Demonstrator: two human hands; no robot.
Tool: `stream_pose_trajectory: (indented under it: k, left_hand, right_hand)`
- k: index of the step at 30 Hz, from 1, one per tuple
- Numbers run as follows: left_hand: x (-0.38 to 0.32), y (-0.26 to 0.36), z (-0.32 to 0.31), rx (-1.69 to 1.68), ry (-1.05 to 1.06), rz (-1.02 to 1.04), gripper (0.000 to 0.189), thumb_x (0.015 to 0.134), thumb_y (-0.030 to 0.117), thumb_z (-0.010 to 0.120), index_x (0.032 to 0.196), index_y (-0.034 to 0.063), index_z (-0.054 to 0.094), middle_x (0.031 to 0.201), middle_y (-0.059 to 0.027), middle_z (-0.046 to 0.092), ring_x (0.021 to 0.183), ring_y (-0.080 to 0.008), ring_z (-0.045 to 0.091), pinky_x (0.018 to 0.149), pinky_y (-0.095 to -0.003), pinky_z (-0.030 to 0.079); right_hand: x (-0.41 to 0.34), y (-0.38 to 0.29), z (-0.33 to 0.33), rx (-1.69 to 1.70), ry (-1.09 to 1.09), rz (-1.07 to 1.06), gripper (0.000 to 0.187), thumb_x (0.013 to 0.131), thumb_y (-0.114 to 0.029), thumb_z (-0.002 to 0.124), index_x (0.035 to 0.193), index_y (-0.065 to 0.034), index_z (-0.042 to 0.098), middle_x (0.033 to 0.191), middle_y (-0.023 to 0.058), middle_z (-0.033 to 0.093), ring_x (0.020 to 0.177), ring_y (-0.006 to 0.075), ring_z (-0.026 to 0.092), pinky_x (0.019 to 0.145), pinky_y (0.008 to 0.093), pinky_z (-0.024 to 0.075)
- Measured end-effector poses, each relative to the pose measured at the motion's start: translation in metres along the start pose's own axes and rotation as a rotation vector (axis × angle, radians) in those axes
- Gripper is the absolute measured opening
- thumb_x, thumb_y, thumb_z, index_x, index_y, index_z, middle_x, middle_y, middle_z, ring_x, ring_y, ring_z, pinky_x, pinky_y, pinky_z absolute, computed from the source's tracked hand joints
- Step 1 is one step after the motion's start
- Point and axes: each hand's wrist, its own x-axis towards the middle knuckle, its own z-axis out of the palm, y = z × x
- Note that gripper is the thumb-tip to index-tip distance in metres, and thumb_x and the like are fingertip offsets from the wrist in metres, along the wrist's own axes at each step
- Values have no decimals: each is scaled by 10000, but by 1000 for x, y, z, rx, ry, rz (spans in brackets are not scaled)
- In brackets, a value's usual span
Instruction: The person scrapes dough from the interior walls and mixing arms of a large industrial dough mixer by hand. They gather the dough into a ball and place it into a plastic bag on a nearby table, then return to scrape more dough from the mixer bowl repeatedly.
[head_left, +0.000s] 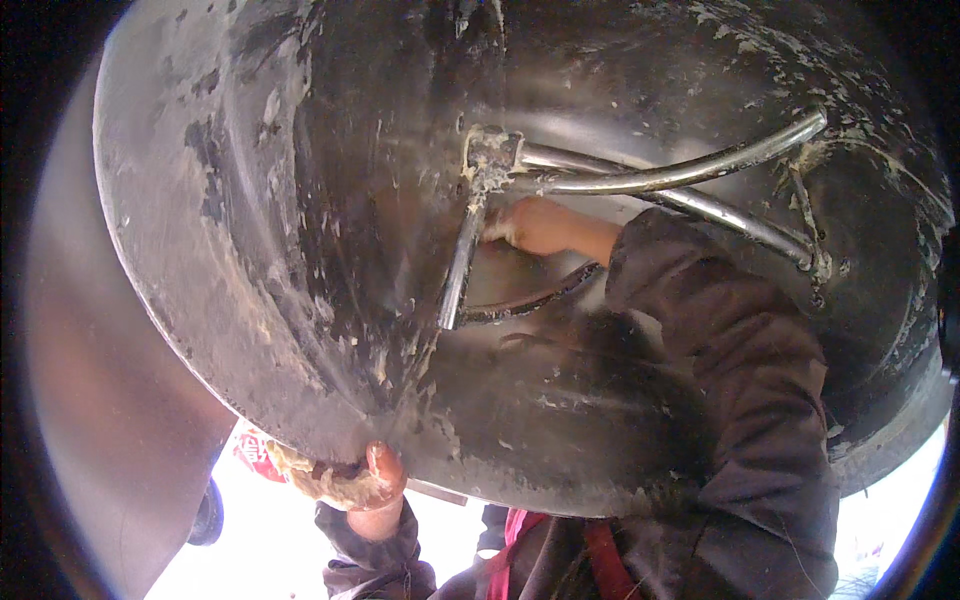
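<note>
A large metal mixing bowl (225, 300), smeared with dried dough, fills the view. Across its inside runs a steel mixer agitator (720, 161) with curved bars and a dough-caked joint. My right hand (525, 225) reaches deep into the bowl below the bars; its fingers are partly hidden behind the agitator and dough residue, so what it touches is unclear. At the bowl's near rim, lower left, is my left hand (379, 476), its thumb over the edge. Pale sticky dough (326, 480) clings to that hand and lies in it, outside the rim.
A smooth metal housing (97, 375) curves along the left, outside the bowl. Below it shows a dark round part (206, 514). A red item with writing (255, 454) is partly visible behind the dough. The agitator's bars stick out around my right forearm.
</note>
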Motion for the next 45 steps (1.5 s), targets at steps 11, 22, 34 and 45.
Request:
stream_pose_trajectory:
  k: [11, 22, 34, 45]
  left_hand:
    - [-2, -2, 0, 59, 20, 54, 713, 872, 320, 599, 1405, -35, 284, 1396, -254, 341, 1262, -412, 360, 1039, -549, 281]
    - [-6, -6, 9, 103, 181, 35, 760, 840, 363, 623, 1385, -66, 311, 1342, -253, 414, 1246, -388, 391, 1027, -520, 316]
    - [-8, -8, -2, 196, 34, 38, 731, 833, 330, 598, 1393, -44, 316, 1396, -252, 362, 1270, -418, 368, 1042, -547, 278]
    - [-18, -1, 3, 9, 59, -150, 788, 823, 417, 594, 1377, -67, 310, 1343, -264, 390, 1216, -399, 410, 1011, -520, 317]
  right_hand:
    - [16, -17, 19, -374, 45, 190, 354, 799, -95, 524, 1124, -176, 639, 970, 203, 642, 946, 360, 620, 798, 471, 505]
    - [8, 34, -11, 11, 179, 240, 264, 810, -115, 520, 1040, -67, 639, 997, 168, 657, 933, 363, 621, 797, 445, 505]
    - [70, 52, -38, 124, 510, 358, 287, 840, -146, 526, 1096, -58, 620, 989, 201, 649, 954, 309, 623, 815, 433, 493]
    - [94, 10, -143, 355, 1427, -369, 476, 799, 105, 482, 1245, -52, 530, 1191, 136, 591, 1110, 264, 571, 944, 283, 427]
